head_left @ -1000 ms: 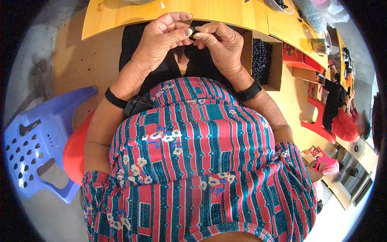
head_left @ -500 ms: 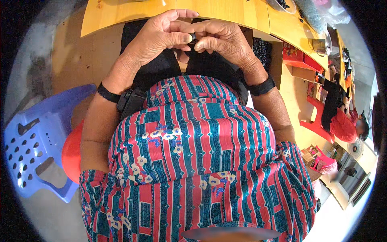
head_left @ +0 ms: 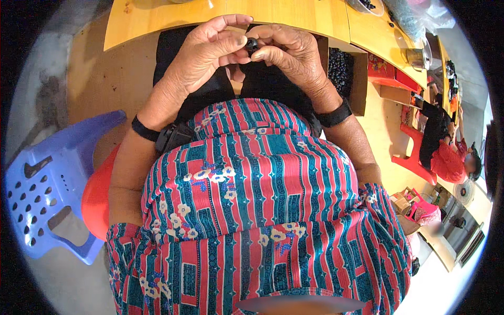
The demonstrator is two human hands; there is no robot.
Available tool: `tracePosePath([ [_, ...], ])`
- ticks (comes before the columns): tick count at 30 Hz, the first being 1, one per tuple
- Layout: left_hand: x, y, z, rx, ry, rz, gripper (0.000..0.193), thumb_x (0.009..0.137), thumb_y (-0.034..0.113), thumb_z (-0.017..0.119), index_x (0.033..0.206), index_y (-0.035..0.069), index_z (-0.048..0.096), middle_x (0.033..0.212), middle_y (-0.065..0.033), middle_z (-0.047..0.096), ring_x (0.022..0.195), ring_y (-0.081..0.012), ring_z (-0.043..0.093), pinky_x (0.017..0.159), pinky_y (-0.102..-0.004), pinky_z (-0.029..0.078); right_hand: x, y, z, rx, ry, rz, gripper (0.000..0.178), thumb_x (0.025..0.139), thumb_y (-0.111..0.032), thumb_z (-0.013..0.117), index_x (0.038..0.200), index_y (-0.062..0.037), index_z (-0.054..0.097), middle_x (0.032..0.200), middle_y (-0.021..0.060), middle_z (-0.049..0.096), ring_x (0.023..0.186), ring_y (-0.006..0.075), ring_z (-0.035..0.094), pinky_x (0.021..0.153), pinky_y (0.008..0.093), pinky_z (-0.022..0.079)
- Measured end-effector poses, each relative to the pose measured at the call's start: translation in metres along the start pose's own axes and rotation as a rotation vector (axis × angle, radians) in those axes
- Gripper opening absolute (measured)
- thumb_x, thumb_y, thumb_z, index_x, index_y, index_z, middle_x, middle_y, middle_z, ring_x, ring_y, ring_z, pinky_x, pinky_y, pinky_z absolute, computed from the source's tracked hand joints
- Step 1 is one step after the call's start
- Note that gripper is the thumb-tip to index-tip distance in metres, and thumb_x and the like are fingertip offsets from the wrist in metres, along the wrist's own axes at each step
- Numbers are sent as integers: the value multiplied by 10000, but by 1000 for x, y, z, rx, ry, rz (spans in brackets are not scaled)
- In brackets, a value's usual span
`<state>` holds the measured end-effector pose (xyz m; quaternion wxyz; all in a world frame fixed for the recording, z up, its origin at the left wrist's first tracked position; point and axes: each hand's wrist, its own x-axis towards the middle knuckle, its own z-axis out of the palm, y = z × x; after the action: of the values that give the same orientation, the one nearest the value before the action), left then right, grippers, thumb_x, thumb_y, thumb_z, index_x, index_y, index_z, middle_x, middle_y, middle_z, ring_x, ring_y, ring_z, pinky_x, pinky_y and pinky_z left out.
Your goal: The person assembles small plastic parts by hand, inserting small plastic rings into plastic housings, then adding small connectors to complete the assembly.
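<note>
Above my lap, close to the table's front edge, a small round black part [head_left: 252, 44] sits between my two hands. My right hand [head_left: 291, 52] pinches it between thumb and forefinger. The thumb and fingers of my left hand [head_left: 210, 46] are closed at its left side, touching it or nearly so. What exactly the part is, I cannot make out; it looks like a shiny black knob or cap. Both wrists wear black bands.
The yellow wooden table [head_left: 294, 13] spans the front. Below it at right, an open box [head_left: 344, 73] holds many small black pieces. A metal cup [head_left: 417, 58] and plastic bags [head_left: 420, 21] stand at right. A blue plastic chair [head_left: 58, 184] is at left; a person [head_left: 446, 157] sits far right.
My hands have turned the black part and drawn slightly apart, so more of it shows. My right hand's fingers have shifted around it. More of the box of black pieces shows.
</note>
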<state>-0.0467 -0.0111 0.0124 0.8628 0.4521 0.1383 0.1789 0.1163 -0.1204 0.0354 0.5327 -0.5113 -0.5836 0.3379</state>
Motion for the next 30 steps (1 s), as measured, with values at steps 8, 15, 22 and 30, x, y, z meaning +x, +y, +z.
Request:
tracePosePath([
  [8,0,4,2,88,-8,-13,438,857,104,586,1246,-3,414,971,-56,603,864,-106,598,790,-231,500,-2,8,-3,-162,-6,-61,301,745,-116,709,1028,-48,632,791,11,626,648,77,560,562,197,453],
  [15,1,5,7,115,92,71,350,850,112,610,1173,20,512,907,-59,616,798,-132,614,748,-240,513,-5,11,6,219,153,195,169,770,-112,698,891,-7,643,705,22,628,606,66,582,544,197,489],
  [22,0,7,11,168,137,123,321,849,107,610,1148,21,533,901,-53,617,786,-121,608,739,-232,508,-4,7,2,161,85,256,141,793,-152,682,786,-14,651,656,10,611,542,56,555,497,182,461],
  [30,4,12,9,381,127,111,303,837,57,601,1130,13,538,865,-35,623,757,-89,594,697,-206,501,-1,2,-1,48,38,279,123,784,-141,688,781,-20,662,642,10,612,530,56,556,487,198,466],
])
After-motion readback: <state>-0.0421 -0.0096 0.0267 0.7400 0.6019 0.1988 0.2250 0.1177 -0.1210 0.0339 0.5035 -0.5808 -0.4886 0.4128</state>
